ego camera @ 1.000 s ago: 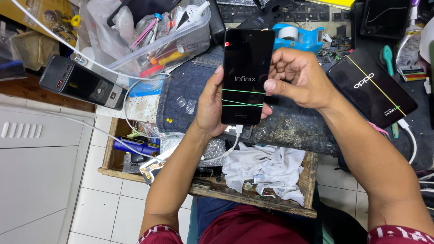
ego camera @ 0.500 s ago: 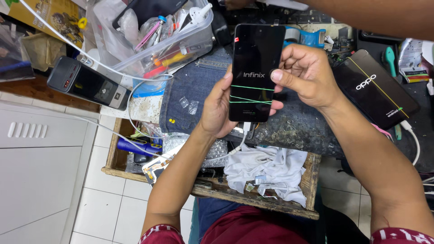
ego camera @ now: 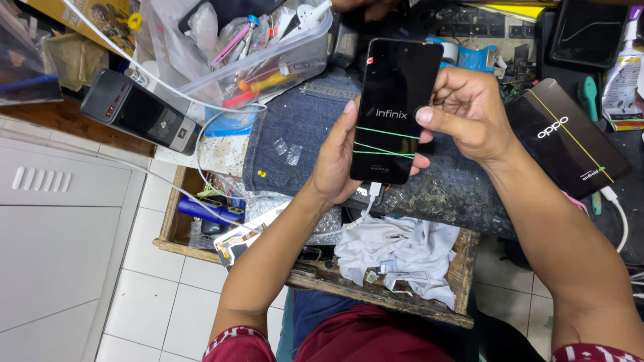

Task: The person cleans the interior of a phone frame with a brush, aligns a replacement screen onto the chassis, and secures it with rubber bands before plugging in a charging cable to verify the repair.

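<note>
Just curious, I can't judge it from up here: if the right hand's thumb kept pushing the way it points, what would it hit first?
The phone. The right hand has its thumb tip at the phone's right edge, seemingly already touching, while the left hand backs the phone from the other side. Depth is hard to judge.

The left hand [ego camera: 333, 161] is cradling a black smartphone [ego camera: 396, 110] from behind, while the right hand [ego camera: 469, 114] is gripping its right edge, thumb pressing on the lit screen. 2 green rubber bands [ego camera: 386, 142] are wrapping the phone's lower half, and a white cable [ego camera: 365, 204] is hanging from its bottom. A second black phone [ego camera: 570, 137] is lying just beside the right wrist on the denim-covered bench [ego camera: 288, 144].
</note>
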